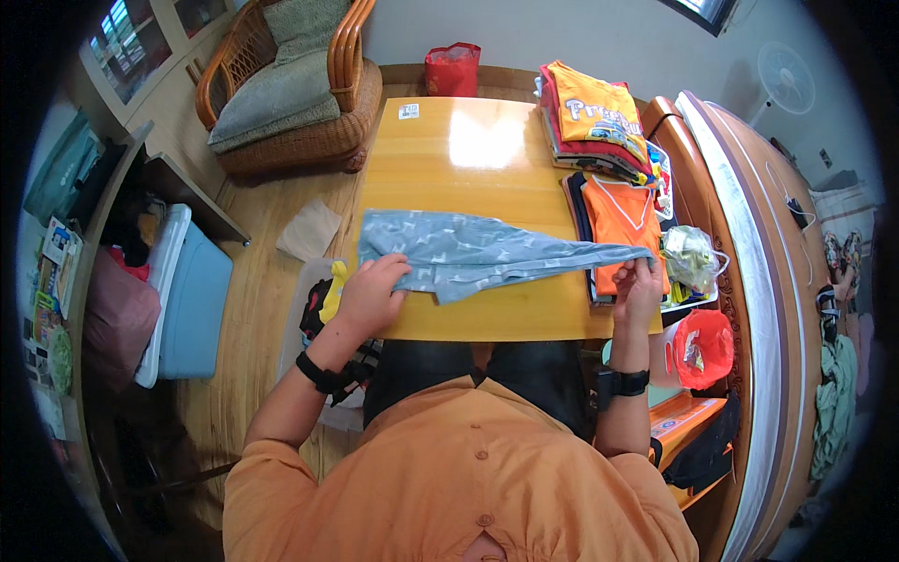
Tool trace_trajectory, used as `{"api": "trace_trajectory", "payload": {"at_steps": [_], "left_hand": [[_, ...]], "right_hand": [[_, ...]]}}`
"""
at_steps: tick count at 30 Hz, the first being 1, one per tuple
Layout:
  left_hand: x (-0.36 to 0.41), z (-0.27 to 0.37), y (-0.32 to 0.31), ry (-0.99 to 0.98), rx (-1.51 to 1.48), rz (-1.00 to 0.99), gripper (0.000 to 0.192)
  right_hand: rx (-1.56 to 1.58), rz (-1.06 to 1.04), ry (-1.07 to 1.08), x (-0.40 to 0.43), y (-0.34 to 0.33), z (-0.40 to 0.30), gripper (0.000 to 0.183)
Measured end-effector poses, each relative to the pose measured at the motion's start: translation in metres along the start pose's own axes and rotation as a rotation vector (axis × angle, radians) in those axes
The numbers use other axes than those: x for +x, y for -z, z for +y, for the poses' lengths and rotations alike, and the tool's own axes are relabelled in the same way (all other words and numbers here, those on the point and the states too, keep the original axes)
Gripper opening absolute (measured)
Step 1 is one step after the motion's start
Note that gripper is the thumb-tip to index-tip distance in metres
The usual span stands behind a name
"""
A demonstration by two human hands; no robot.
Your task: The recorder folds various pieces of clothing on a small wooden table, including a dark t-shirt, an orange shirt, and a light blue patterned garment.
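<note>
Blue-grey patterned cloth trousers (463, 246) lie stretched sideways, folded lengthwise, across the yellow wooden table (449, 168). My right hand (638, 284) pinches their narrow end, above the orange V-neck garment (618, 211) on a folded stack. At the wide end, my left hand (372, 291) rests on the near edge of the fabric; whether its fingers grip the fabric cannot be told. Behind the orange garment stands a taller stack of folded clothes, with a yellow printed T-shirt (593, 105) on top.
A clear plastic bin (291, 316) with clothes stands on the floor at the table's left. White baskets, a plastic bag (692, 256) and a red-lined bin (702, 351) are at the right. A wicker armchair (295, 133) and a red bag (453, 70) stand beyond.
</note>
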State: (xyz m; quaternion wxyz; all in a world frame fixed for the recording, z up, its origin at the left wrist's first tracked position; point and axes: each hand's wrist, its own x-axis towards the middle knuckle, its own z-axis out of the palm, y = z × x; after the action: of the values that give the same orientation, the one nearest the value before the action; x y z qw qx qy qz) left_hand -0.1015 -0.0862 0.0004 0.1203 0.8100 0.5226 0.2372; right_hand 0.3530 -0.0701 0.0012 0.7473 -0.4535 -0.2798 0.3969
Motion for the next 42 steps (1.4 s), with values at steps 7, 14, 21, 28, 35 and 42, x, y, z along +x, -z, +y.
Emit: {"api": "trace_trajectory", "payload": {"at_steps": [7, 14, 21, 28, 35, 42], "left_hand": [[0.016, -0.008, -0.014, -0.02, 0.047, 0.08, 0.035], [0.052, 0.003, 0.023, 0.157, -0.113, -0.137, 0.052], [0.089, -0.003, 0.002, 0.087, -0.073, -0.238, 0.042], [0.136, 0.008, 0.026, 0.243, -0.038, -0.357, 0.026], [0.214, 0.019, 0.001, 0.23, -0.783, -0.162, 0.034], [0.172, 0.038, -0.017, -0.059, -0.249, -0.319, 0.059]], "right_hand": [[-0.065, 0.018, -0.045, -0.02, 0.011, 0.005, 0.013], [-0.232, -0.14, -0.008, -0.052, 0.0, 0.02, 0.014], [-0.485, -0.344, 0.066, -0.073, -0.011, 0.043, 0.016], [-0.662, -0.355, 0.134, -0.075, -0.015, 0.037, 0.02], [-0.806, -0.366, 0.219, -0.076, -0.022, 0.031, 0.021], [-0.822, -0.38, 0.265, -0.076, -0.023, 0.028, 0.02]]}}
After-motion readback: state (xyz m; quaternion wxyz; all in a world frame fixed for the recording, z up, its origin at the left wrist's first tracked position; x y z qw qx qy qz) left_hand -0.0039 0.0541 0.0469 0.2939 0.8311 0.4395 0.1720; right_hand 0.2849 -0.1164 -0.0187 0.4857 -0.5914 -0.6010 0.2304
